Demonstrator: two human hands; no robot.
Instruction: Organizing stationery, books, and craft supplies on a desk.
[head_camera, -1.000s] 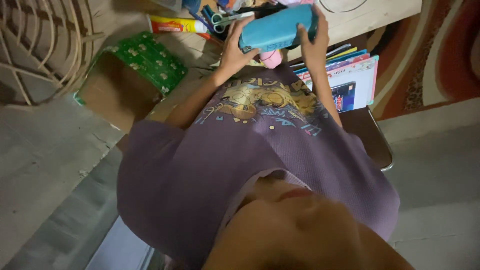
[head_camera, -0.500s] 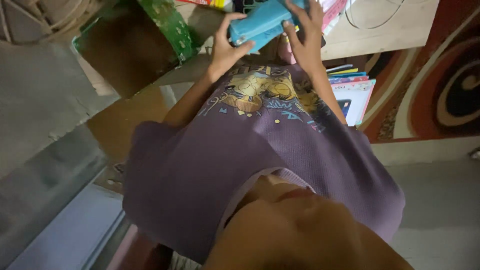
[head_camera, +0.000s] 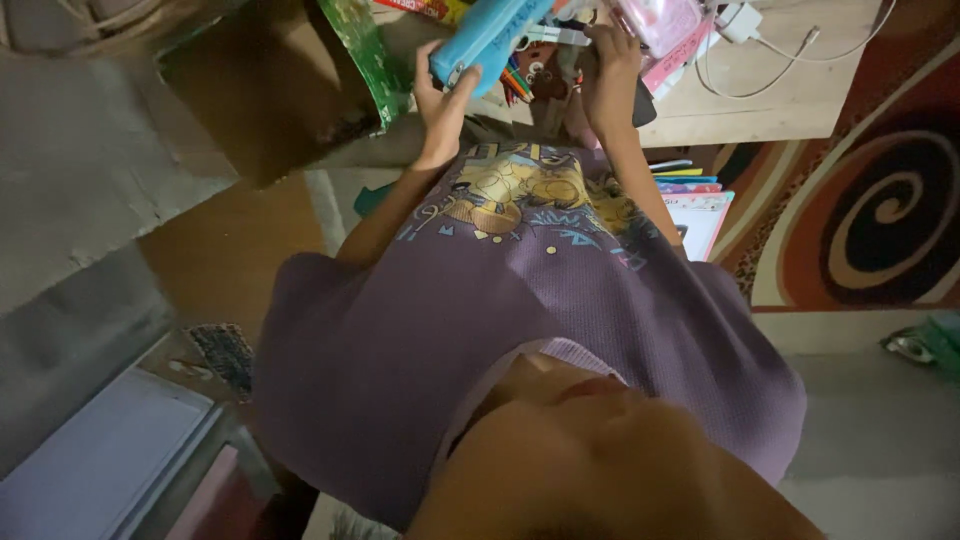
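Currently, the left hand (head_camera: 443, 100) grips the lower end of a blue pencil case (head_camera: 487, 38), fingers wrapped around its edge, thumb on the near face. The pencil case is raised above the wooden desk (head_camera: 770, 95), tilted, with its far end running out of view at the top of the frame. The right hand (head_camera: 611, 72) is off the pencil case and rests among the clutter on the desk; its fingers are bent, but whether they grasp anything cannot be determined. Just beside the right hand lies a pink pouch (head_camera: 668, 22). Coloured pens (head_camera: 515, 82) lie between the two hands. A white cable (head_camera: 800, 52) crosses the desk to the right. A green patterned cardboard box (head_camera: 285, 85) stands left of the left hand. A stack of books (head_camera: 697, 200) sits below the desk edge, beside a swirl-patterned carpet (head_camera: 880, 210).
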